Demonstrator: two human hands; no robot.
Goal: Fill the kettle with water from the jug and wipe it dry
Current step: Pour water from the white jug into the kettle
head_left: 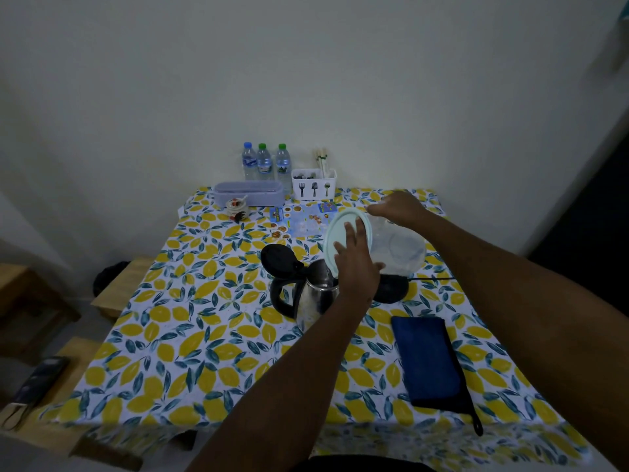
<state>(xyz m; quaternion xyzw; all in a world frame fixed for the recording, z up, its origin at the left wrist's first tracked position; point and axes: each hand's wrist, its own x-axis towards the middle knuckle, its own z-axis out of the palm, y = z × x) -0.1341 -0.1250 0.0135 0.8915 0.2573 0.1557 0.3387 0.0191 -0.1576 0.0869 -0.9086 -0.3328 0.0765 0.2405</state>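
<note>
Over the steel kettle (315, 294), right hand (396, 207) grips the tilted jug (394, 247), left hand (357, 264) flat on its lid (343, 229): keep the lip at nine o'clock above the opening.

The near left part of the counter (163, 352) is bare cloth, so a hand can pass there freely. In the middle the kettle (311, 294) stands with its lid (276, 258) open. The tilted jug (381, 247) hangs over it and closes the way from above. The black base (391, 288) sits just behind it. The blue cloth (429, 359) covers the near right. Water bottles (264, 161), a cutlery holder (313, 183) and a purple box (248, 194) line the far edge.
</note>
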